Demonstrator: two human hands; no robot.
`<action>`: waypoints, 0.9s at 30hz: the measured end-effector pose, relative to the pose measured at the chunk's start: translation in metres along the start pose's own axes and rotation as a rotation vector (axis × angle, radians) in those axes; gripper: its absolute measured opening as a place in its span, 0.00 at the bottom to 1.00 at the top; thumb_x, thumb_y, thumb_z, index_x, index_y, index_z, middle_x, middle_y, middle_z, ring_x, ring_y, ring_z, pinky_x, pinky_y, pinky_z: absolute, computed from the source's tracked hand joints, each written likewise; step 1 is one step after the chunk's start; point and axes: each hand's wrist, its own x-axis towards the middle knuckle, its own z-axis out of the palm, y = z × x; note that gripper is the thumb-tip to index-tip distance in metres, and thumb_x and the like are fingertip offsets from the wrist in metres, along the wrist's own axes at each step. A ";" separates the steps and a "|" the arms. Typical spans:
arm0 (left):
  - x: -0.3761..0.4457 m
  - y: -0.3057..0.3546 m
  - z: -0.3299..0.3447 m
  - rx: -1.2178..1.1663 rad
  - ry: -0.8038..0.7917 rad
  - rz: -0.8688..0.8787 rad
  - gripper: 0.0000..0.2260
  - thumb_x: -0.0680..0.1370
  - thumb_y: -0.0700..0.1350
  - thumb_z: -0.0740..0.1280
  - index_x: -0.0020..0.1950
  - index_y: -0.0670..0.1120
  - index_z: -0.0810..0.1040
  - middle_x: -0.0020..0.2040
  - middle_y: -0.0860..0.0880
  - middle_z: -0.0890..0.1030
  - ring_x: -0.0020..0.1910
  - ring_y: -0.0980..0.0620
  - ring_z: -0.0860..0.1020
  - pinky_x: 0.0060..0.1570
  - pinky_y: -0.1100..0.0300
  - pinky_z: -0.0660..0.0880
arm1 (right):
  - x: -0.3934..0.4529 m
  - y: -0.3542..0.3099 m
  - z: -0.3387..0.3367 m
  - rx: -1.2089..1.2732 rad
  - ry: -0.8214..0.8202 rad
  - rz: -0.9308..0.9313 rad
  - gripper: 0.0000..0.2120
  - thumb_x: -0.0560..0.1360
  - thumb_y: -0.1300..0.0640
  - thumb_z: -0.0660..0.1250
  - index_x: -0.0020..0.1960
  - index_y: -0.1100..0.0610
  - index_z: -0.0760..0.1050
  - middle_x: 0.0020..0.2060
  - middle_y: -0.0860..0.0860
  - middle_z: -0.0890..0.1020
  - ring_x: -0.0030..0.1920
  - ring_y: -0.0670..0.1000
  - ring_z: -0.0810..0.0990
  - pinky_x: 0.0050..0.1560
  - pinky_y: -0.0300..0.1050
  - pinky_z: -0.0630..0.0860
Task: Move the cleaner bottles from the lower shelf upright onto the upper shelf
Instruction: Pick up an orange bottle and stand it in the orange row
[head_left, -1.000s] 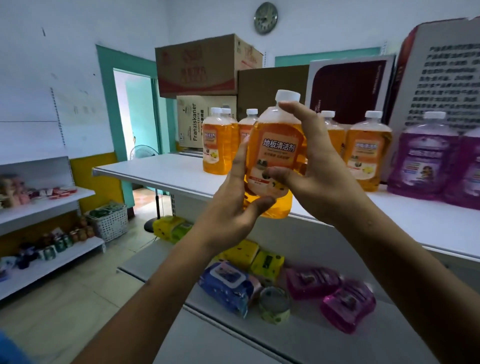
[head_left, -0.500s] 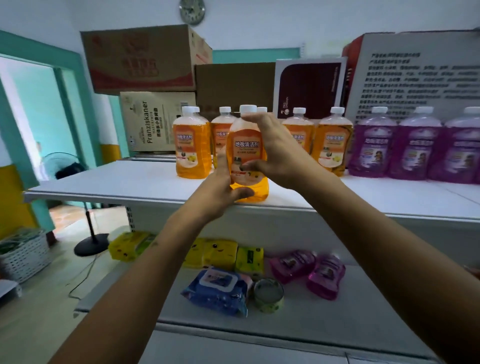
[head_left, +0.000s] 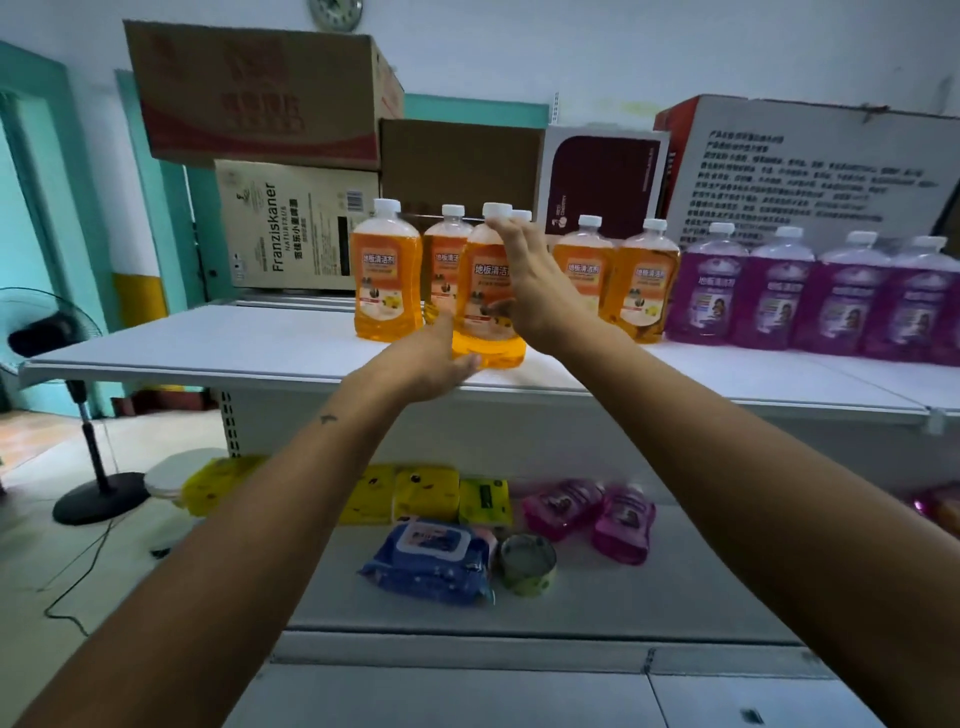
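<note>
1. One orange cleaner bottle (head_left: 480, 301) stands upright on the upper shelf (head_left: 208, 338), near its front edge.
2. The right hand (head_left: 535, 291) wraps the bottle's right side, fingertips at the neck; the left hand (head_left: 434, 364) touches its base with fingers loosely extended.
3. Behind the held bottle stand five more orange bottles (head_left: 387, 280); to its right, four purple bottles (head_left: 706, 291).
4. Below it, the lower shelf (head_left: 701, 587) carries two pink pouches (head_left: 621, 525), one blue wipes pack (head_left: 431, 561) and one tape roll (head_left: 527, 564).

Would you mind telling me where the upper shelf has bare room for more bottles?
The upper shelf is bare left of the orange bottles, and along its front edge before the purple bottles. The back row from orange to purple is crowded.
</note>
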 end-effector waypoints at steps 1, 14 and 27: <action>-0.001 -0.004 -0.002 0.035 -0.012 -0.006 0.32 0.81 0.58 0.61 0.80 0.49 0.53 0.77 0.44 0.64 0.72 0.42 0.69 0.68 0.46 0.69 | 0.002 0.001 0.004 0.010 0.000 0.004 0.44 0.72 0.67 0.73 0.78 0.50 0.52 0.77 0.57 0.54 0.74 0.60 0.62 0.69 0.55 0.71; -0.015 -0.008 0.009 0.305 0.107 -0.023 0.24 0.83 0.58 0.48 0.67 0.47 0.75 0.66 0.44 0.76 0.62 0.44 0.75 0.54 0.47 0.71 | 0.029 0.023 0.043 0.026 0.023 -0.035 0.47 0.74 0.69 0.70 0.79 0.45 0.45 0.78 0.54 0.48 0.71 0.62 0.66 0.60 0.48 0.73; -0.015 -0.010 0.005 0.289 0.079 -0.035 0.23 0.83 0.57 0.47 0.67 0.48 0.73 0.66 0.45 0.75 0.63 0.45 0.74 0.55 0.47 0.70 | 0.043 0.018 0.058 0.079 -0.034 -0.025 0.50 0.75 0.70 0.68 0.79 0.42 0.39 0.79 0.53 0.39 0.73 0.61 0.65 0.64 0.49 0.76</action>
